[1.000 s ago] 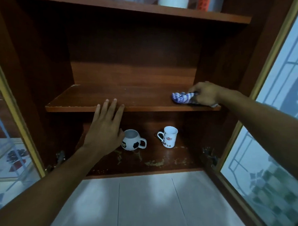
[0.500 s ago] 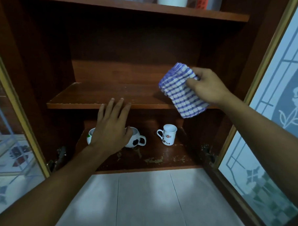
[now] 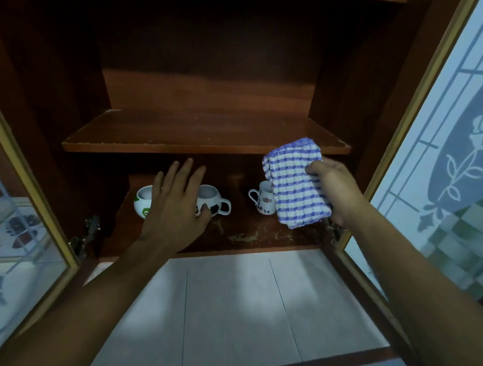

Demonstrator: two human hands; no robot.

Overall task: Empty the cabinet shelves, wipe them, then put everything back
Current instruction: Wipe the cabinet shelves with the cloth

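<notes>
- We see the left hand (image 3: 175,205) low in front of the bottom compartment, its fingers straight and slightly spread, holding nothing.
- It covers parts of 2 round mugs on the bottom shelf (image 3: 246,235): a white mug with a green mark (image 3: 142,203) to its left and a football-patterned mug (image 3: 216,204) to its right. We cannot tell whether the thumb touches the football mug.
- The right hand (image 3: 331,189) grips a folded blue-and-white checked cloth (image 3: 295,182), fingers curled round its right edge.
- The cloth hangs in the air just below the front edge of the middle shelf (image 3: 203,137), at the right side, touching no shelf that we can make out.
- A small printed mug (image 3: 263,201) stands upright behind the cloth, partly hidden by it and well apart from the 2 round mugs.
- The bottom shelf shows pale worn patches near its front.
- Both glass doors, left (image 3: 25,228) and right (image 3: 443,164), stand open, and a pale tiled surface (image 3: 229,306) lies below the cabinet.
</notes>
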